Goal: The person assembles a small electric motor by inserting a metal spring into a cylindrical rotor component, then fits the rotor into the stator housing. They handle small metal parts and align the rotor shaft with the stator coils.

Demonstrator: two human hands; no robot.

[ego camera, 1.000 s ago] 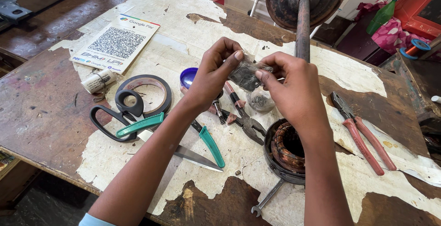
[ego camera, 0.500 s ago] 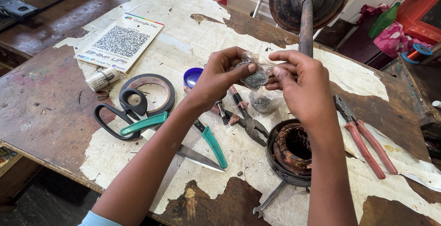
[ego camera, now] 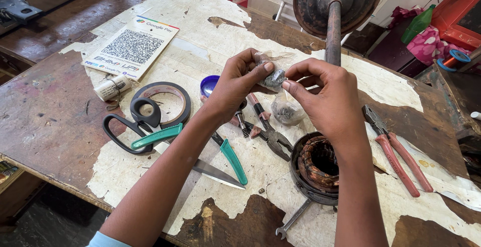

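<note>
Both hands are raised above the worn wooden table (ego camera: 45, 121). My left hand (ego camera: 235, 84) and my right hand (ego camera: 325, 96) pinch a small clear plastic bag (ego camera: 273, 74) with dark metal bits inside, thumbs and forefingers meeting at its middle. Below them a second small clear bag (ego camera: 286, 111) of metal parts lies on the table. A copper-wound stator (ego camera: 316, 167) in a dark ring sits just under my right wrist, a small spanner (ego camera: 290, 220) sticking out beneath it.
Black-and-teal scissors (ego camera: 150, 136), a tape ring (ego camera: 173, 99), a teal-handled tool (ego camera: 230, 156), small pliers (ego camera: 268, 131), red-handled pliers (ego camera: 396, 151), a blue cap (ego camera: 208, 84), a thread roll (ego camera: 111, 87) and a printed card (ego camera: 131, 46) lie around. A rusty disc on a rod (ego camera: 331, 6) stands behind.
Both hands have stayed in place, fingers shifting slightly on the small bag. Nothing else on the table has moved.
</note>
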